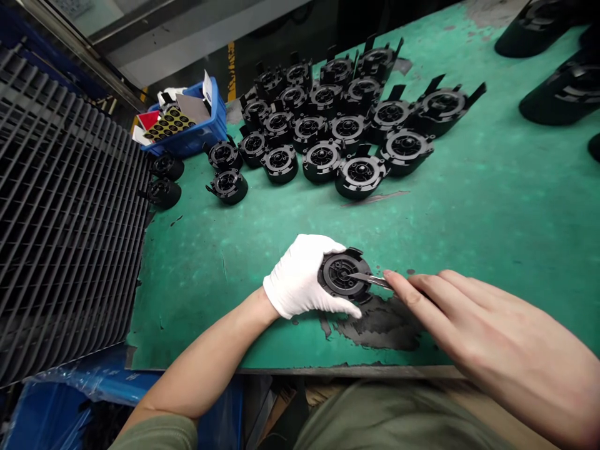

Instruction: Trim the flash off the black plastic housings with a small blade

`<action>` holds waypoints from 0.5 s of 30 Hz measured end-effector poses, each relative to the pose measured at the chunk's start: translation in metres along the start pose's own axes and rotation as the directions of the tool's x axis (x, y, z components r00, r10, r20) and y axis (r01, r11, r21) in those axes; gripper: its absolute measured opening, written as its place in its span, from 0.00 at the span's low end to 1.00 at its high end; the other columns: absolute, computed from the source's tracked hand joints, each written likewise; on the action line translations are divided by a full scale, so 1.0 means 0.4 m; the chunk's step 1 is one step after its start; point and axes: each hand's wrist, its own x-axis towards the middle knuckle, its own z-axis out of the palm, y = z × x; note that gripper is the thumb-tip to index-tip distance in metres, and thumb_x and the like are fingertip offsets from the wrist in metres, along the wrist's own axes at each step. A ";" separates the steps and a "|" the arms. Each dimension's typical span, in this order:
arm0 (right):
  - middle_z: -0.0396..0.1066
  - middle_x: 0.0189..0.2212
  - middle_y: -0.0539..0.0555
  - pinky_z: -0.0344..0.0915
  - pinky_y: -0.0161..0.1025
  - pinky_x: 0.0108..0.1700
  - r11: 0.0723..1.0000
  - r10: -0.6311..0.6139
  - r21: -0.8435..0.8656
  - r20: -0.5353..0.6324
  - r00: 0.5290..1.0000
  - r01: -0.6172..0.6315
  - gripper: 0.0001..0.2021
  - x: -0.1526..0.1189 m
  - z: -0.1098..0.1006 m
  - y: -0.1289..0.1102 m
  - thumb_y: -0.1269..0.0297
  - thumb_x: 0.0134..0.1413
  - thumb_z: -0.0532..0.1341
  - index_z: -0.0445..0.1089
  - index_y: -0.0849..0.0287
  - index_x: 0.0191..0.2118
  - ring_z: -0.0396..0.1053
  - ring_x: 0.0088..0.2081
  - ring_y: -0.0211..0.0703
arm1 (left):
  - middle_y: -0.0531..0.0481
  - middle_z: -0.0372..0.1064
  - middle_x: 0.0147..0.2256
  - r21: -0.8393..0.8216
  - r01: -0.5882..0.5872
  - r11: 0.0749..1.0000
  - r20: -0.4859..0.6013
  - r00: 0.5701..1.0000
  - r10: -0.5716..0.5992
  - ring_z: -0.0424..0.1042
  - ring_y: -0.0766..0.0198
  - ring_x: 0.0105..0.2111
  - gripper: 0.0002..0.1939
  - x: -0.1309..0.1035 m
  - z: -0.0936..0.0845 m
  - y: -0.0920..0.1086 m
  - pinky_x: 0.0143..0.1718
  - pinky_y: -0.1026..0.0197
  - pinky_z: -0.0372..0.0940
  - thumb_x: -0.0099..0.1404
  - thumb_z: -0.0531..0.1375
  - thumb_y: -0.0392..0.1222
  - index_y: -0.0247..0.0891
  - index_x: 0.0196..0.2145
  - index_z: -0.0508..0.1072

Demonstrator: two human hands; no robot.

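My left hand (304,275), in a white glove, grips a round black plastic housing (335,272) from its left side, thumb and fingers around the rim. The housing's ribbed, ringed face is turned up. Bare, my right hand (464,312) is closed on a slim metal craft knife (375,280). Its pointed blade reaches over the housing's centre; whether the tip touches the plastic I cannot tell. Most of the knife's handle is hidden behind my right fingers.
Several similar black housings (323,156) stand in rows on the green table (262,219). A blue bin (187,137) with papers and stickers is at the back left, beside a grey slatted rack (70,187). Larger black cylinders (557,94) stand at the far right.
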 end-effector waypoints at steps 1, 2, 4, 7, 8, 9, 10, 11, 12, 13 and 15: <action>0.80 0.42 0.63 0.80 0.50 0.44 1.000 -0.006 0.003 0.005 1.000 0.006 0.30 -0.001 -0.001 -0.003 0.87 0.65 0.53 0.68 0.78 0.71 0.79 0.40 0.54 | 0.40 0.84 0.47 -0.004 0.000 1.000 0.001 1.000 0.000 0.86 0.43 0.48 0.52 0.001 0.000 0.002 0.57 0.41 0.81 0.48 0.79 0.88 0.43 0.54 0.84; 0.80 0.42 0.63 0.80 0.50 0.44 1.000 -0.002 0.007 0.007 1.000 0.002 0.30 -0.002 -0.002 -0.007 0.87 0.65 0.54 0.68 0.78 0.71 0.79 0.40 0.54 | 0.41 0.83 0.47 -0.003 0.004 1.000 0.004 1.000 -0.004 0.86 0.43 0.47 0.51 0.001 -0.001 0.003 0.56 0.41 0.82 0.48 0.79 0.88 0.43 0.52 0.84; 0.79 0.42 0.62 0.79 0.49 0.44 1.000 0.008 0.020 0.010 1.000 -0.008 0.29 -0.002 -0.005 -0.016 0.86 0.66 0.55 0.68 0.78 0.71 0.79 0.40 0.53 | 0.41 0.83 0.46 0.008 0.011 1.000 -0.001 1.000 -0.011 0.85 0.43 0.47 0.51 0.000 -0.002 0.005 0.55 0.41 0.82 0.48 0.79 0.88 0.43 0.52 0.84; 0.78 0.40 0.60 0.77 0.47 0.44 0.999 0.032 0.032 0.003 0.999 -0.032 0.28 0.000 -0.003 -0.027 0.86 0.68 0.54 0.68 0.78 0.71 0.77 0.39 0.52 | 0.41 0.82 0.48 0.030 -0.015 0.999 -0.035 0.999 0.016 0.85 0.43 0.49 0.53 -0.010 -0.002 0.003 0.58 0.40 0.81 0.49 0.80 0.86 0.42 0.56 0.82; 0.78 0.41 0.60 0.77 0.47 0.44 0.998 0.042 0.036 0.000 0.999 -0.042 0.28 0.002 0.001 -0.028 0.86 0.68 0.53 0.68 0.77 0.71 0.77 0.39 0.51 | 0.40 0.82 0.50 0.046 -0.023 0.999 -0.044 0.999 0.025 0.85 0.42 0.50 0.54 -0.014 -0.001 0.002 0.59 0.39 0.81 0.49 0.80 0.86 0.42 0.57 0.81; 0.79 0.42 0.61 0.76 0.47 0.45 0.998 0.049 0.044 -0.001 0.999 -0.049 0.28 0.003 0.006 -0.026 0.87 0.69 0.53 0.68 0.76 0.71 0.77 0.41 0.51 | 0.40 0.82 0.50 0.067 -0.025 0.997 -0.051 0.998 0.029 0.85 0.42 0.51 0.55 -0.018 -0.001 0.000 0.60 0.38 0.81 0.48 0.81 0.86 0.41 0.58 0.80; 0.79 0.43 0.60 0.75 0.46 0.46 0.996 0.064 0.057 -0.014 0.998 -0.063 0.28 0.003 0.014 -0.021 0.87 0.70 0.52 0.69 0.74 0.71 0.77 0.41 0.51 | 0.39 0.81 0.51 0.093 -0.016 0.996 -0.054 0.998 0.021 0.84 0.41 0.52 0.57 -0.022 -0.001 -0.002 0.61 0.37 0.81 0.47 0.81 0.86 0.41 0.59 0.79; 0.80 0.43 0.59 0.74 0.45 0.47 0.994 0.085 0.078 -0.031 0.996 -0.082 0.28 0.002 0.023 -0.014 0.87 0.71 0.52 0.69 0.72 0.71 0.77 0.42 0.49 | 0.38 0.81 0.52 0.119 0.004 0.993 -0.053 0.999 0.002 0.84 0.40 0.52 0.59 -0.025 -0.001 -0.004 0.61 0.36 0.81 0.45 0.82 0.86 0.41 0.59 0.77; 0.80 0.44 0.59 0.73 0.44 0.46 0.989 0.106 0.106 -0.041 0.993 -0.102 0.28 -0.002 0.032 -0.004 0.86 0.72 0.52 0.70 0.69 0.71 0.77 0.42 0.48 | 0.38 0.80 0.52 0.142 0.024 0.990 -0.056 0.998 -0.016 0.84 0.39 0.53 0.60 -0.028 -0.001 -0.005 0.61 0.35 0.81 0.42 0.82 0.86 0.41 0.58 0.76; 0.80 0.45 0.58 0.72 0.44 0.44 0.983 0.131 0.134 -0.048 0.990 -0.123 0.26 -0.008 0.040 0.007 0.84 0.74 0.53 0.70 0.67 0.71 0.76 0.41 0.47 | 0.37 0.80 0.53 0.158 0.033 0.987 -0.062 0.998 -0.024 0.84 0.38 0.54 0.61 -0.031 -0.001 -0.006 0.60 0.34 0.81 0.40 0.82 0.87 0.42 0.57 0.74; 0.81 0.48 0.58 0.70 0.43 0.43 0.964 0.213 0.176 -0.058 0.975 -0.200 0.22 -0.028 0.049 0.025 0.77 0.80 0.57 0.71 0.62 0.72 0.77 0.42 0.46 | 0.35 0.79 0.54 0.166 0.001 0.986 -0.092 0.996 0.014 0.83 0.38 0.55 0.60 -0.036 -0.001 -0.007 0.59 0.35 0.82 0.37 0.82 0.88 0.43 0.52 0.70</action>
